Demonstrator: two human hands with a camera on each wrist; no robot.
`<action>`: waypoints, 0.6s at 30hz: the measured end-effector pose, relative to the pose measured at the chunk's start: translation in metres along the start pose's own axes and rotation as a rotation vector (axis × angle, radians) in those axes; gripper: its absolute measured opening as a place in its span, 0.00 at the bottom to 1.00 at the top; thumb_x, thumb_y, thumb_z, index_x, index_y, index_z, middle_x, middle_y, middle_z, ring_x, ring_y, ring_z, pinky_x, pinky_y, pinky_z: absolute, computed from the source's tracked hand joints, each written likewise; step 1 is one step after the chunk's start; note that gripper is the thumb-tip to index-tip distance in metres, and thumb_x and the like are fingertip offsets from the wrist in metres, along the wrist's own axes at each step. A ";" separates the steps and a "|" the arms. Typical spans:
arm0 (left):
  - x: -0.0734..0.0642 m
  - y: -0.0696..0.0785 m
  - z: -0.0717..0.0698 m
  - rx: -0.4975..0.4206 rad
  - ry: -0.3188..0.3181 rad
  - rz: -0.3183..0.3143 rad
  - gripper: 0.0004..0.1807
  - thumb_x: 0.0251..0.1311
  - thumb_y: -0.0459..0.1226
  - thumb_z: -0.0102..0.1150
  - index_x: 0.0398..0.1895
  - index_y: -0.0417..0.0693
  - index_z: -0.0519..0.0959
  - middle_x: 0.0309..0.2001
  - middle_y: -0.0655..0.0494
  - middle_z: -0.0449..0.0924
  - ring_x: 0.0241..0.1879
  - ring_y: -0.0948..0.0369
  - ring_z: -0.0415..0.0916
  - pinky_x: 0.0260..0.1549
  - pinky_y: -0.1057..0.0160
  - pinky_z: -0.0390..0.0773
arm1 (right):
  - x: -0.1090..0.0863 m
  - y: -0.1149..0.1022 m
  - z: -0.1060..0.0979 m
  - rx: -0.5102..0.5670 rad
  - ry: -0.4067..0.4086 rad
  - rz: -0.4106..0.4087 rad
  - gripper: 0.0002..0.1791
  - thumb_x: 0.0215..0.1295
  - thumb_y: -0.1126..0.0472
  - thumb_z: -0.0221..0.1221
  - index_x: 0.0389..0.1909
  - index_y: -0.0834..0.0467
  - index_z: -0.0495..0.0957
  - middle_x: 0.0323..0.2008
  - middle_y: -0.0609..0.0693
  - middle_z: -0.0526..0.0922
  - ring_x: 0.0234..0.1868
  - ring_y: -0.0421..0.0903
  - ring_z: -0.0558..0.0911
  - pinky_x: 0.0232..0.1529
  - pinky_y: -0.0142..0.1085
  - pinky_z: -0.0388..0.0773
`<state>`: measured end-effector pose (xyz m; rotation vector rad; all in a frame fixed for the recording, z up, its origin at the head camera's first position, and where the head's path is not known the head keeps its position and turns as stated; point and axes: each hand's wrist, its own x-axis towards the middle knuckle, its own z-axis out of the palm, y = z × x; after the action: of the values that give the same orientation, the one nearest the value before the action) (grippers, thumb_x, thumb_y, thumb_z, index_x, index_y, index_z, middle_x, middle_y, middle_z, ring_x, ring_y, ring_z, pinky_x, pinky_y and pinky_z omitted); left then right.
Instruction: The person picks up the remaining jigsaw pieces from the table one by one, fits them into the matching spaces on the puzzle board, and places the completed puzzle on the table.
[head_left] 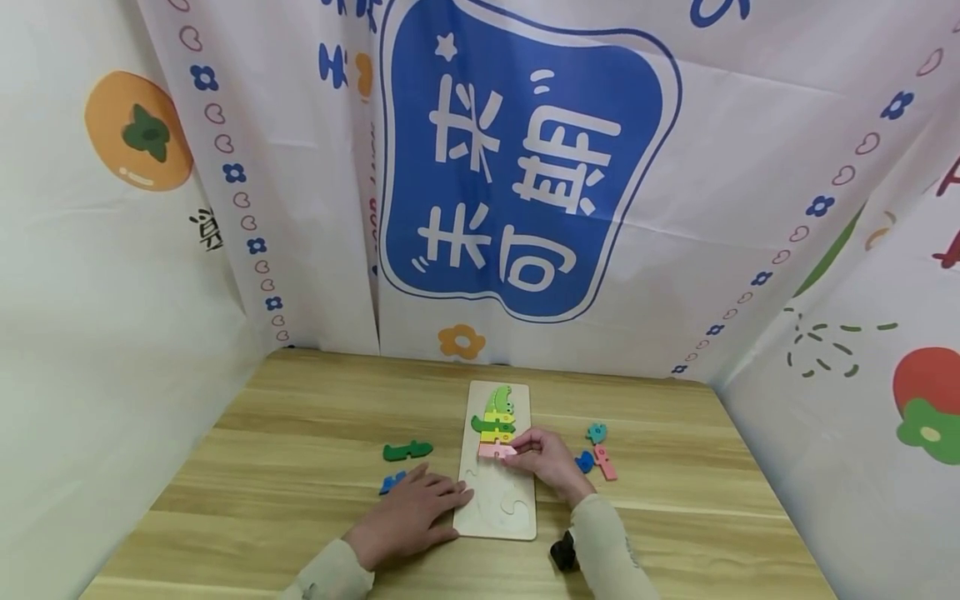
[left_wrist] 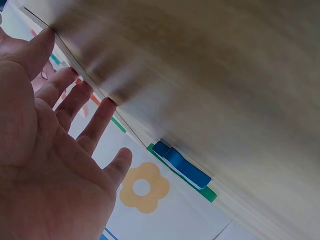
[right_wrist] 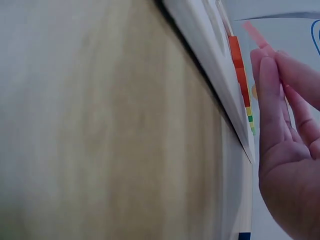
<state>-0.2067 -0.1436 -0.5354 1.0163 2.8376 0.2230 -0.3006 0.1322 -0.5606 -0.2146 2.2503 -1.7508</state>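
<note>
A pale wooden puzzle board (head_left: 491, 521) lies on the table, with a green crocodile head piece (head_left: 498, 402) and yellow and green body pieces filling its far part. Between thumb and fingertips my right hand (head_left: 551, 462) pinches a pink puzzle piece (head_left: 493, 451), close over the board just below the yellow body piece (head_left: 495, 436). In the right wrist view the pink piece (right_wrist: 257, 34) sticks out past the fingertips, beside orange edges (right_wrist: 236, 52) on the board. My left hand (head_left: 411, 510) rests with fingers spread at the board's near left edge; its fingertips touch that edge.
Left of the board lie a dark green piece (head_left: 408, 451) and a blue piece (head_left: 392, 482), the latter partly behind the left hand. To the right are a teal piece (head_left: 596, 432), another blue piece (head_left: 584, 462) and a second pink piece (head_left: 605, 462). Printed cloth (head_left: 322, 208) surrounds the table.
</note>
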 end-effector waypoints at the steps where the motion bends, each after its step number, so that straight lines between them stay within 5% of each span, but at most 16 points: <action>1: 0.000 -0.001 0.000 0.000 0.000 0.001 0.31 0.72 0.58 0.56 0.75 0.64 0.72 0.71 0.64 0.75 0.70 0.54 0.71 0.76 0.40 0.60 | 0.000 0.000 0.000 -0.012 -0.002 0.003 0.14 0.61 0.63 0.74 0.45 0.61 0.83 0.41 0.52 0.87 0.39 0.44 0.85 0.41 0.33 0.85; 18: 0.001 -0.002 0.001 -0.015 -0.018 -0.010 0.31 0.71 0.59 0.57 0.75 0.66 0.71 0.71 0.65 0.75 0.70 0.55 0.71 0.76 0.39 0.59 | -0.001 -0.008 0.004 -0.203 0.043 0.040 0.11 0.57 0.64 0.76 0.39 0.58 0.87 0.36 0.51 0.84 0.34 0.46 0.79 0.35 0.34 0.82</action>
<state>-0.2084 -0.1448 -0.5370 0.9959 2.8195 0.2329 -0.2992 0.1268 -0.5542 -0.1730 2.4455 -1.5211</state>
